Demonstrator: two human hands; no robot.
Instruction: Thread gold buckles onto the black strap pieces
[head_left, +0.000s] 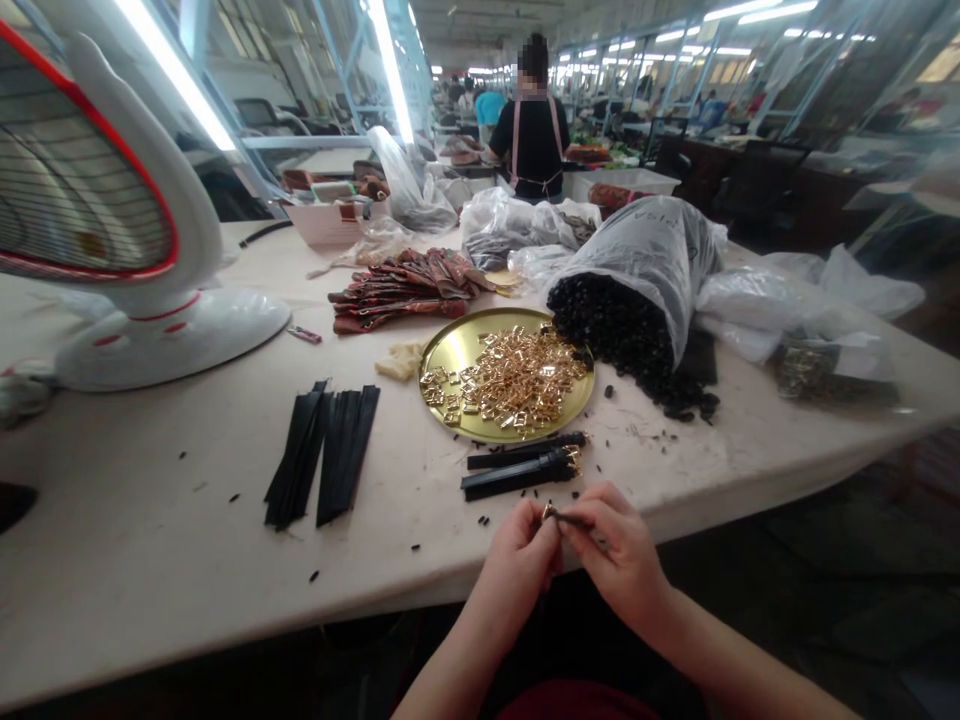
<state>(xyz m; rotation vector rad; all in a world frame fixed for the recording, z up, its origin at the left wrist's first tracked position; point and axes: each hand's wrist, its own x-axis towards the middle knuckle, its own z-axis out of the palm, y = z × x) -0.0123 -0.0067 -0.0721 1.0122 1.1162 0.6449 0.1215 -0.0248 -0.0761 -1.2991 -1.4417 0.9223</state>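
Note:
My left hand (521, 550) is closed, with a small gold buckle (549, 511) pinched at its fingertips. From the buckle a dark strap (574, 520) runs into my right hand (622, 555), whose thumb and fingers are closed on it. Both hands meet over the table's front edge; how the strap passes through the buckle is too small to tell. Just beyond them lie bundled black straps (517, 474) with gold buckles at their right ends. Farther back, a round gold tray (457, 345) bears a heap of loose gold buckles (525, 380).
Two stacks of black strips (346, 455) lie to the left. A plastic bag (637, 240) spills small black pieces (615, 325) beside the tray. Brown folded pieces (409, 290) are behind it. A white fan (172, 335) stands far left. A person (536, 140) stands beyond the table.

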